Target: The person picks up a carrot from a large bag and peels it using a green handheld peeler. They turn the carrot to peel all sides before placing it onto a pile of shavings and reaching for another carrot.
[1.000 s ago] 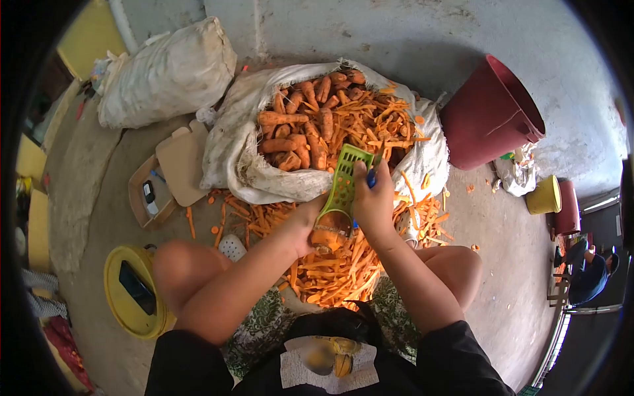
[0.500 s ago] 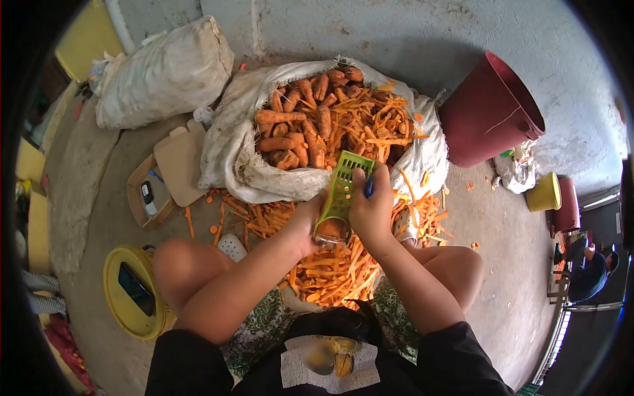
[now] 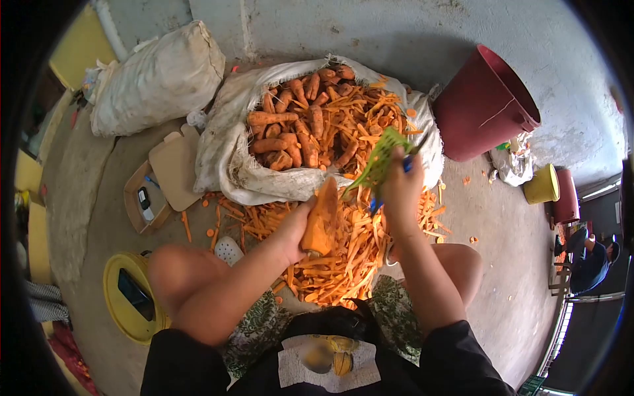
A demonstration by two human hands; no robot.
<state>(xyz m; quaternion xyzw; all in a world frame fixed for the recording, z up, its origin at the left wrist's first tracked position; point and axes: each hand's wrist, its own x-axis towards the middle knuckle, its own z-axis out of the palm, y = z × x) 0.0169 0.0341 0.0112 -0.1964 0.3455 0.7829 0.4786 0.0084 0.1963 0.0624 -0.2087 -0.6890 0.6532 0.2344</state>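
My left hand [image 3: 294,232] is wrapped around a large peeled carrot [image 3: 322,221], its narrow end pointing up and away from me. To the right, my right hand [image 3: 401,197] grips a green plastic grater [image 3: 380,158] with slots in it, tilted and slightly blurred. Something blue [image 3: 407,163] shows at the same hand; I cannot make out its kind. Grater and carrot are apart. Below both hands lies a heap of orange carrot peelings [image 3: 337,280]. Just beyond them, an open white sack [image 3: 231,148] holds whole carrots [image 3: 307,142] and more peelings.
A tall dark red bucket [image 3: 472,112] leans at the back right by the wall. On the left are a full white sack [image 3: 158,79], an open cardboard box [image 3: 140,214] and a yellow bucket [image 3: 113,310] bearing a phone [image 3: 135,294]. A person [image 3: 590,267] sits far right.
My right hand has lifted the grater up and right, away from the left hand. The carrot, mostly hidden behind the grater before, now shows fully in my left hand.
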